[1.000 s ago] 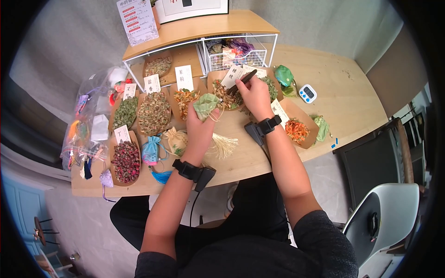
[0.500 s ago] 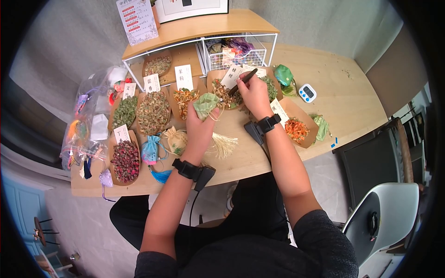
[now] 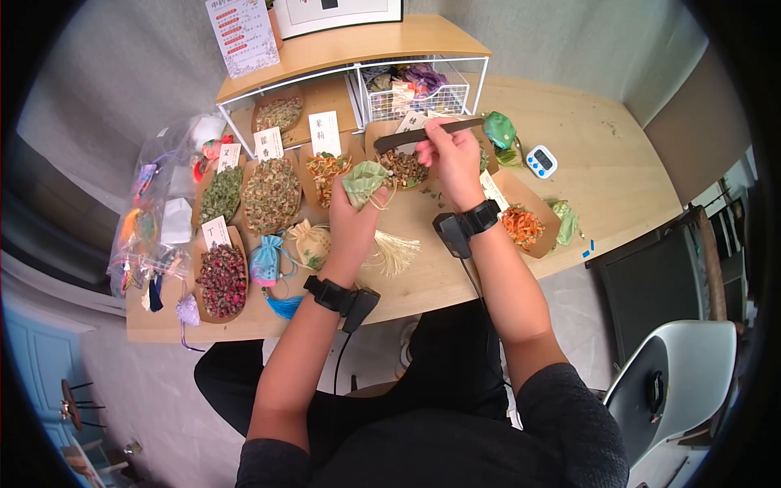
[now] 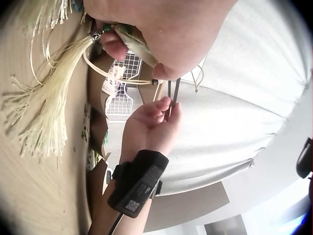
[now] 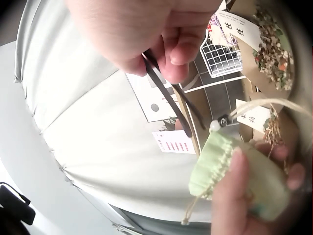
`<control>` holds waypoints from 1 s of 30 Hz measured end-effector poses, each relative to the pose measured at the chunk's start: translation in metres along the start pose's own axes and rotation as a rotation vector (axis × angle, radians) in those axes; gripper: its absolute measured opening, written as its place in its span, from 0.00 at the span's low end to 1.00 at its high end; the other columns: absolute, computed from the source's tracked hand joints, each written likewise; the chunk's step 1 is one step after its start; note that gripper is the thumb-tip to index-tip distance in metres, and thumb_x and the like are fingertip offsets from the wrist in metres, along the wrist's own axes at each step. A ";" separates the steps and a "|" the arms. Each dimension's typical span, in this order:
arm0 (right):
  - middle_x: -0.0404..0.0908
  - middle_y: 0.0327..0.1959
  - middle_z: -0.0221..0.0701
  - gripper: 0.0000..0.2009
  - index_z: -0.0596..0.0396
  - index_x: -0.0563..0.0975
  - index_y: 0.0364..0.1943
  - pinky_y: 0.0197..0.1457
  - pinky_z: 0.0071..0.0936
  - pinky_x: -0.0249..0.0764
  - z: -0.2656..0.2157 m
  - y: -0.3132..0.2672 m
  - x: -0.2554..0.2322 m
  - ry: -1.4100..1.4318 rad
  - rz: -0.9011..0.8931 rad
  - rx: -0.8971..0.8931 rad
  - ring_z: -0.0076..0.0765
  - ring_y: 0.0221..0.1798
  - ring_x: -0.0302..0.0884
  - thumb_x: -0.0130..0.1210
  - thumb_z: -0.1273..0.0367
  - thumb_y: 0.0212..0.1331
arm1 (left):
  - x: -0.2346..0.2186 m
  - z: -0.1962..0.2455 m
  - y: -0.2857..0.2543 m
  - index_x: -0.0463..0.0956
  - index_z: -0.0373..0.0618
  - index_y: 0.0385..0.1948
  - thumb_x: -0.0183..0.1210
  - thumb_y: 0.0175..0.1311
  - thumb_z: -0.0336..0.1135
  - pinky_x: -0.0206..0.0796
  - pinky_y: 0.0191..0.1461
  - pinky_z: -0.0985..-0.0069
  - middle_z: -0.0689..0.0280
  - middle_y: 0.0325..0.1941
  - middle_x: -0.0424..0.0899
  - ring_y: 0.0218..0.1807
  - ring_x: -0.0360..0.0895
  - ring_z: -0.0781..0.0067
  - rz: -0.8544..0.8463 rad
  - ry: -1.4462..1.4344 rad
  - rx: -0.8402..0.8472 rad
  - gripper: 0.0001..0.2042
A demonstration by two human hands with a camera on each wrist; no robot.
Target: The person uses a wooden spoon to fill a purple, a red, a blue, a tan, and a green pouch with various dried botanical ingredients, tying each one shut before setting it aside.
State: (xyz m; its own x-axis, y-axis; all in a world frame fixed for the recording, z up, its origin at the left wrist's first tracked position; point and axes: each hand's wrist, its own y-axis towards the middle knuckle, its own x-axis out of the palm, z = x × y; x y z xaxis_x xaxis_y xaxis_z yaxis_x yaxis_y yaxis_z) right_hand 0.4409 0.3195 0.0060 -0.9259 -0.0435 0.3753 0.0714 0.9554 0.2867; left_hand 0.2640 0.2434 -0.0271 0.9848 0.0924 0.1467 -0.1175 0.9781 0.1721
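My left hand (image 3: 350, 232) grips a pale green drawstring pouch (image 3: 364, 184) above the table, its mouth facing up. A cream tassel (image 4: 51, 98) hangs from it, and cords loop off its gathered neck in the right wrist view. My right hand (image 3: 457, 163) pinches dark tweezers (image 3: 407, 138), held level over a paper tray of mixed dried herbs (image 3: 403, 171). In the right wrist view the tweezer tips (image 5: 190, 133) stand slightly apart, close above the pouch mouth. Whether they hold a bit of herb I cannot tell.
Labelled paper trays of dried herbs line the table, including rosebuds (image 3: 222, 281) and orange petals (image 3: 521, 228). Nearby lie a blue pouch (image 3: 265, 260), a beige pouch (image 3: 309, 244) and a white timer (image 3: 541, 162). Behind stands a wooden shelf (image 3: 325, 57) with a wire basket (image 3: 423, 104).
My right hand has raised the tweezers out of the herb tray and turned them level, tips pointing left. My left hand and the green pouch have stayed nearly in place.
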 end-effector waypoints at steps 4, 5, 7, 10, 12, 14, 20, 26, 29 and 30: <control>0.83 0.28 0.29 0.07 0.58 0.78 0.44 0.29 0.18 0.74 0.008 0.006 -0.008 -0.196 0.117 -0.020 0.21 0.25 0.78 0.60 0.70 0.67 | 0.002 0.001 0.000 0.68 0.40 0.52 0.66 0.66 0.33 0.71 0.53 0.76 0.66 0.48 0.80 0.48 0.77 0.77 0.052 0.010 0.006 0.19; 0.83 0.29 0.29 0.08 0.59 0.79 0.44 0.31 0.18 0.75 0.014 0.008 -0.010 -0.262 0.087 -0.013 0.22 0.27 0.79 0.60 0.70 0.67 | 0.001 -0.002 0.001 0.68 0.40 0.52 0.66 0.66 0.34 0.71 0.50 0.76 0.66 0.48 0.80 0.47 0.77 0.78 0.065 0.007 0.033 0.19; 0.84 0.33 0.29 0.08 0.60 0.82 0.42 0.39 0.22 0.77 0.020 0.008 -0.010 -0.304 0.046 0.027 0.24 0.34 0.82 0.61 0.69 0.66 | 0.000 -0.005 0.005 0.67 0.41 0.53 0.66 0.67 0.35 0.72 0.46 0.78 0.66 0.47 0.79 0.44 0.76 0.79 0.092 0.001 0.090 0.20; 0.86 0.34 0.32 0.10 0.60 0.83 0.42 0.41 0.28 0.78 0.027 0.006 -0.011 -0.572 0.053 -0.081 0.28 0.36 0.83 0.61 0.66 0.66 | 0.001 0.002 0.001 0.66 0.41 0.55 0.65 0.68 0.37 0.70 0.37 0.82 0.67 0.46 0.78 0.40 0.75 0.82 0.128 -0.078 0.029 0.21; 0.87 0.33 0.36 0.12 0.56 0.84 0.40 0.41 0.30 0.78 0.030 0.003 -0.012 -0.670 0.103 -0.097 0.32 0.36 0.86 0.61 0.62 0.65 | 0.000 -0.001 0.002 0.65 0.42 0.56 0.64 0.69 0.37 0.69 0.33 0.83 0.68 0.46 0.78 0.38 0.74 0.83 0.141 -0.094 0.041 0.21; 0.88 0.32 0.38 0.12 0.54 0.84 0.39 0.41 0.30 0.78 0.025 0.000 -0.008 -0.707 0.135 -0.093 0.35 0.36 0.86 0.61 0.61 0.64 | -0.001 -0.003 0.003 0.64 0.42 0.57 0.63 0.70 0.38 0.68 0.31 0.84 0.68 0.47 0.77 0.37 0.73 0.83 0.145 -0.104 0.051 0.21; 0.87 0.32 0.40 0.13 0.52 0.85 0.38 0.42 0.37 0.79 0.015 -0.005 -0.002 -0.904 0.121 -0.040 0.46 0.35 0.86 0.59 0.58 0.63 | 0.001 -0.002 0.003 0.64 0.43 0.58 0.62 0.71 0.39 0.68 0.31 0.84 0.67 0.47 0.77 0.36 0.72 0.84 0.146 -0.103 0.059 0.21; 0.87 0.32 0.43 0.13 0.52 0.84 0.41 0.42 0.40 0.79 0.017 -0.005 -0.002 -0.930 0.036 -0.032 0.51 0.35 0.85 0.59 0.59 0.63 | -0.001 -0.003 0.003 0.64 0.43 0.57 0.63 0.70 0.39 0.68 0.31 0.84 0.67 0.47 0.77 0.36 0.73 0.84 0.124 -0.095 0.062 0.21; 0.84 0.27 0.39 0.13 0.57 0.82 0.45 0.37 0.32 0.76 0.021 -0.006 -0.003 -0.935 0.028 -0.140 0.35 0.28 0.80 0.60 0.63 0.64 | -0.001 -0.003 0.004 0.64 0.43 0.56 0.62 0.70 0.38 0.68 0.31 0.84 0.67 0.47 0.77 0.36 0.73 0.83 0.121 -0.102 0.059 0.20; 0.84 0.26 0.39 0.13 0.56 0.81 0.47 0.36 0.32 0.76 0.024 -0.005 -0.003 -0.924 0.023 -0.161 0.35 0.28 0.80 0.60 0.63 0.64 | -0.001 -0.003 0.004 0.64 0.43 0.56 0.62 0.70 0.38 0.68 0.31 0.84 0.67 0.47 0.77 0.36 0.73 0.84 0.122 -0.096 0.059 0.20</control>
State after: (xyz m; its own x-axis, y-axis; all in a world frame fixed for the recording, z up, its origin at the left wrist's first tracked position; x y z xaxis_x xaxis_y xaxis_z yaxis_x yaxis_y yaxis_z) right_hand 0.4345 0.3215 -0.0176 -0.8461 0.2905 -0.4469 0.0800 0.8981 0.4325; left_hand 0.2634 0.2473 -0.0292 0.9465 0.1885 0.2620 -0.2453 0.9477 0.2040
